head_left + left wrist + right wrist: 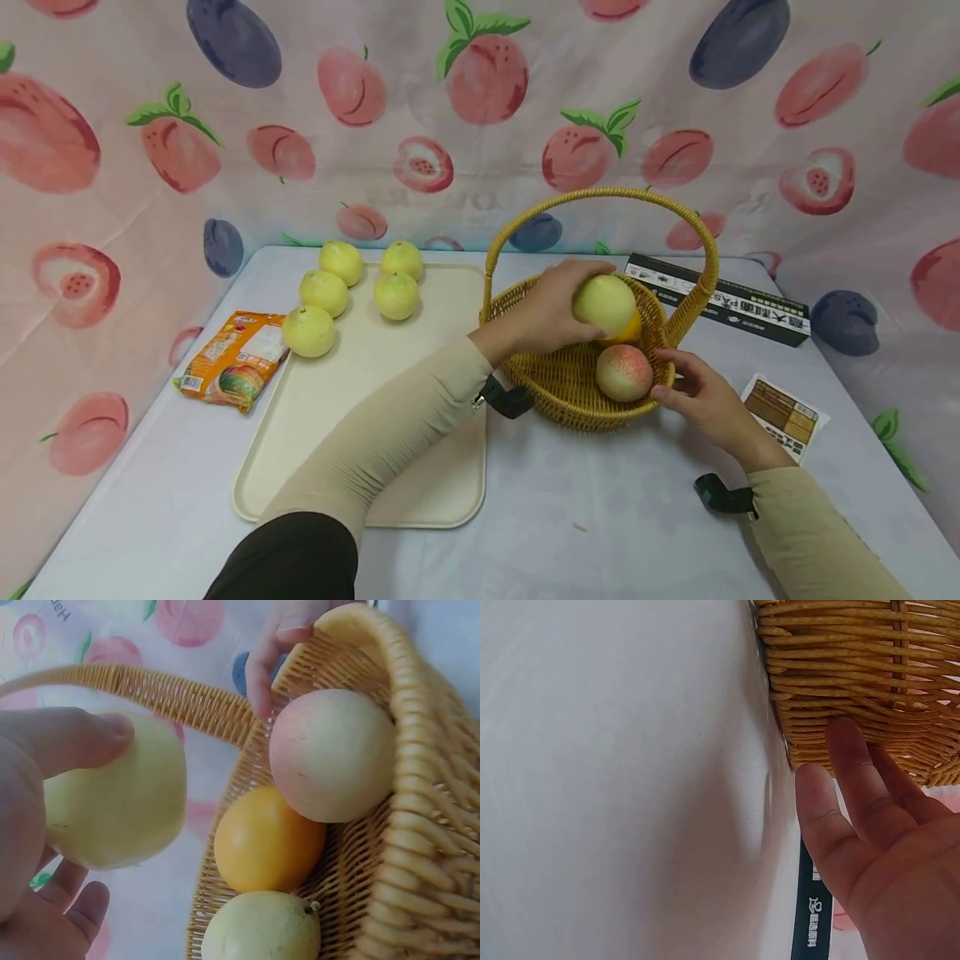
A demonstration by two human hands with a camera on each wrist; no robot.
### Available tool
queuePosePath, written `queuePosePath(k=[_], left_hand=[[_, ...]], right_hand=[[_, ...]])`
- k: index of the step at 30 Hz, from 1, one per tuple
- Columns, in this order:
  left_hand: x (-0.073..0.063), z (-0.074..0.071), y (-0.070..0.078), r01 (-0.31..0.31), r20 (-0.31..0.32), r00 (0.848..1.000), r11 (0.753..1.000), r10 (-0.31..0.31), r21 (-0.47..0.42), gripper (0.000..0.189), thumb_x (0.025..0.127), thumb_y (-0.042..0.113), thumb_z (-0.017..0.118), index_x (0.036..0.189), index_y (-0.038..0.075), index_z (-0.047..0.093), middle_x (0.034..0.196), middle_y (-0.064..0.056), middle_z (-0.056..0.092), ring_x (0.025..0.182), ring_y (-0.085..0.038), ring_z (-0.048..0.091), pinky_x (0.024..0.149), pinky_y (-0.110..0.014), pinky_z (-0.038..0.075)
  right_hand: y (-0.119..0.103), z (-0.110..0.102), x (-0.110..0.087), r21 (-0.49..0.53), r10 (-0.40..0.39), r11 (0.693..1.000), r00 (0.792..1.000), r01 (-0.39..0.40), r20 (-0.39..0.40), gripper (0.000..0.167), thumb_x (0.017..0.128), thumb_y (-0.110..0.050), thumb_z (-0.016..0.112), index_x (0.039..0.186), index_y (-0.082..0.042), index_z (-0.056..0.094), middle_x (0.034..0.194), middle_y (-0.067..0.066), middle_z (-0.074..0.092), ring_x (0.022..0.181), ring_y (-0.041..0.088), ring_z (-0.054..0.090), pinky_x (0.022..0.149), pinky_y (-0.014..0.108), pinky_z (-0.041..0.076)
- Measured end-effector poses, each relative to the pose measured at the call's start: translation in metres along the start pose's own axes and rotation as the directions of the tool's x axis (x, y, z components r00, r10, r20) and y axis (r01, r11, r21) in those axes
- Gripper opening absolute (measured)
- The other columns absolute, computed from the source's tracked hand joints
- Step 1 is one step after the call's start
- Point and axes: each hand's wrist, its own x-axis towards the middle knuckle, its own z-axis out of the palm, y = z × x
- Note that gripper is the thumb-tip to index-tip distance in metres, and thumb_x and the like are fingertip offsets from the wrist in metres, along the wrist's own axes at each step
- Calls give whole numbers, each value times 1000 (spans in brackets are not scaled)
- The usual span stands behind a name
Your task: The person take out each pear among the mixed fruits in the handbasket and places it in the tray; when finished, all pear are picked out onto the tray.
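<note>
My left hand (551, 308) holds a pale yellow-green round fruit (604, 303) over the wicker basket (573, 417). In the left wrist view, the thumb lies across the top of this fruit and it is apart from the ones below. Inside the basket lie a pinkish peach (624, 373), an orange fruit (270, 840) and another pale green fruit (261, 930) with a short stem. My right hand (708, 404) holds the basket's right rim. Several of its fingers (862, 784) touch the woven outer wall in the right wrist view.
Left of the basket lies a cream tray (420, 500), with several pale yellow-green fruits (396, 296) on it and along its edge. An orange packet (232, 358) touches the tray's left side. Behind the basket is a long black box (720, 300); a brown-and-white packet (783, 417) lies right.
</note>
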Motion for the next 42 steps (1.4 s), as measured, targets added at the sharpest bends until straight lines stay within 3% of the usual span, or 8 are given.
queuePosePath(k=[6,16,20,23,27,31,37,42], left_hand=[[-17,-3,-2,-13,15,1000,1000,12,22,79,84,21,82,151,8,41,150,-6,44,136,-18,38,110,-28,31],[-40,-8,-5,27,33,999,1000,-28,16,79,84,22,82,151,11,41,151,-5,43,137,-22,37,111,-39,33],[-51,-12,-4,33,35,999,999,-33,4,80,84,21,83,151,11,41,150,-6,43,136,-22,38,108,-41,37],[-60,-15,-6,46,33,998,999,-46,0,82,83,21,83,152,12,41,149,-7,43,134,-22,39,105,-40,41],[-71,-20,-9,47,26,999,999,-47,-9,82,82,20,84,152,11,41,148,-8,44,133,-22,39,105,-39,40],[-84,-25,-13,61,29,998,998,-61,-12,81,83,19,83,151,9,41,150,-9,42,136,-23,37,110,-42,35],[-103,-32,-18,91,27,995,996,-91,-10,78,83,20,83,149,9,43,149,-8,43,134,-27,38,106,-47,38],[-119,-37,-23,99,7,995,994,-99,-50,78,82,16,83,148,6,43,147,-10,44,129,-26,41,101,-47,44]], right_hand=[[0,0,0,-8,17,1000,1000,-17,1,58,102,-19,61,150,2,36,149,29,37,121,45,50,85,14,43],[-2,0,-1,-6,18,1000,1000,-18,1,58,102,-19,61,150,1,36,150,29,36,124,47,48,88,14,41],[-3,1,-1,-1,32,999,999,-32,7,59,102,-20,61,151,1,36,151,29,34,127,49,45,101,39,44],[-4,1,-1,15,41,999,999,-41,9,60,102,-21,61,151,1,35,152,30,32,129,51,42,103,62,38],[-3,1,-1,29,42,999,999,-42,8,60,102,-20,61,151,1,34,153,30,31,130,52,40,104,68,34],[-2,1,-1,23,33,999,999,-34,7,59,102,-20,61,151,1,35,152,29,33,129,50,41,104,62,37],[-1,0,-2,9,11,1000,1000,-11,1,57,102,-18,61,149,1,37,150,28,36,124,46,47,91,19,42],[-2,0,-1,2,4,1000,1000,-4,-2,56,102,-18,61,149,2,38,148,29,38,120,44,50,86,15,43]])
